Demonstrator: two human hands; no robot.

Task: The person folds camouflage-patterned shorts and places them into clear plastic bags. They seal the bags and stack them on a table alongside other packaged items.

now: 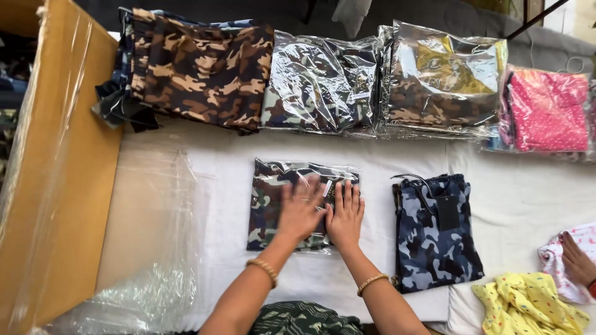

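Now pressing flat: fingers spread wide, gripping nothing, left hand [300, 211] and right hand [345, 214] side by side on the bagged camouflage garment [273, 201], mid white table [528, 192]. Probably smoothing the bag. Beside it, a blue camouflage garment [434, 232], unbagged.

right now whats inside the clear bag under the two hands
Inside the clear plastic bag lies a folded green camouflage garment. The left hand and right hand press flat on top, hiding its middle.
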